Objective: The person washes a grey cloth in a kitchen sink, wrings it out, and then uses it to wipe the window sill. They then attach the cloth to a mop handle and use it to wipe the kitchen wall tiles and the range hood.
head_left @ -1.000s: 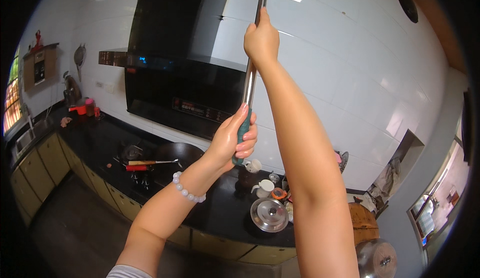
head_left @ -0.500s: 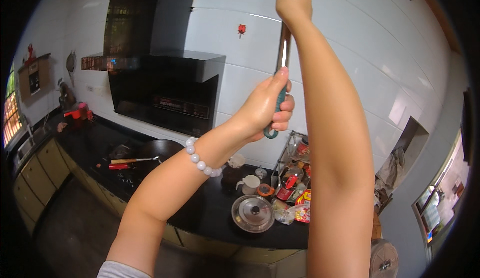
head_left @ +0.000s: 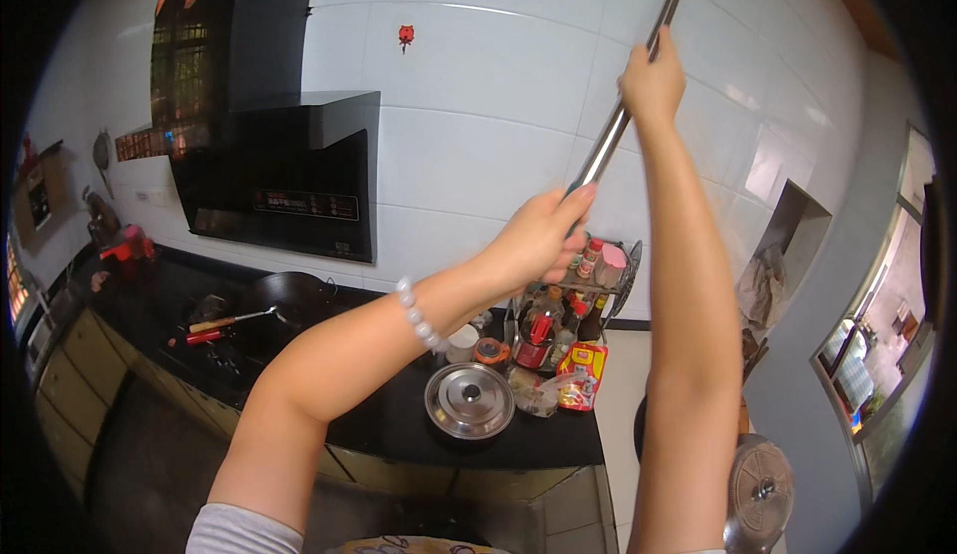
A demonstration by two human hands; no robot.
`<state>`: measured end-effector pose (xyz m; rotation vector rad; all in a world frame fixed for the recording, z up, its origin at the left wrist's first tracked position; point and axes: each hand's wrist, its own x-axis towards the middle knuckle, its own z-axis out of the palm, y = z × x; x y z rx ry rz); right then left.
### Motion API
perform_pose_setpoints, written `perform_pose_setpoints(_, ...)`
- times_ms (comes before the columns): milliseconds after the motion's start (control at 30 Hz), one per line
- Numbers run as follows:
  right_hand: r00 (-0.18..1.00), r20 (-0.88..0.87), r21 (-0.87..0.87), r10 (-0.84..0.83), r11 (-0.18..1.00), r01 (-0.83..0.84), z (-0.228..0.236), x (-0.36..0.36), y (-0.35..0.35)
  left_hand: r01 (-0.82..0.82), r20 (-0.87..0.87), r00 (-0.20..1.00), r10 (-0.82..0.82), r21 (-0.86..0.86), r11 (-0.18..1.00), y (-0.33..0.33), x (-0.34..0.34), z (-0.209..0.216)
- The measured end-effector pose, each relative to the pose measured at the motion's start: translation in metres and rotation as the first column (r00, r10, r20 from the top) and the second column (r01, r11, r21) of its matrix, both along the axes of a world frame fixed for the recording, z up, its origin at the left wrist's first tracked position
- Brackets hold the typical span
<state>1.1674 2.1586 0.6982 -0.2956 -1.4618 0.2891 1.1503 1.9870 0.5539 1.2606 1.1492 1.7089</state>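
Note:
A long shiny metal pole [head_left: 606, 145] slants up to the right across the white tiled wall, with a yellow band near the picture's top edge. Its upper end is out of view. My left hand [head_left: 536, 233] is wrapped round the teal grip at the pole's lower end, and a bracelet of pale beads [head_left: 418, 317] circles that wrist. Higher up, my right hand [head_left: 654, 84] is closed round the metal shaft. Both arms are stretched up and forward over the counter.
Below lies a black counter [head_left: 389, 424] with a lidded pot [head_left: 470, 402], bottles [head_left: 541, 320], a red and yellow packet [head_left: 581, 377] and a wok [head_left: 289, 297]. A black range hood [head_left: 274, 180] juts out at left. Another round lid [head_left: 761, 484] is at lower right.
The pole has swung from nearly upright to leaning right. My right hand has moved right and appears lower in the picture. The view has turned somewhat to the right.

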Motion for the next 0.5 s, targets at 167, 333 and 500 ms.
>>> perform_pose_setpoints(167, 0.981, -0.151, 0.033, 0.121, 0.992, -0.118, -0.099, -0.041, -0.070, -0.095, 0.037, 0.994, 0.101, -0.128, 0.987, -0.068, -0.035, -0.078)
perform_pose_setpoints(333, 0.885, -0.084, -0.258, 0.458, 0.848, -0.464, -0.168, -0.079, -0.190, -0.174, 0.184, 0.963, 0.198, -0.139, 0.975, -0.170, -0.070, -0.153)
perform_pose_setpoints(500, 0.782, -0.072, -0.173, 0.620, 0.764, -0.622, -0.195, -0.132, -0.284, -0.309, 0.268, 0.903, 0.337, -0.142, 0.940, -0.255, -0.096, -0.189)
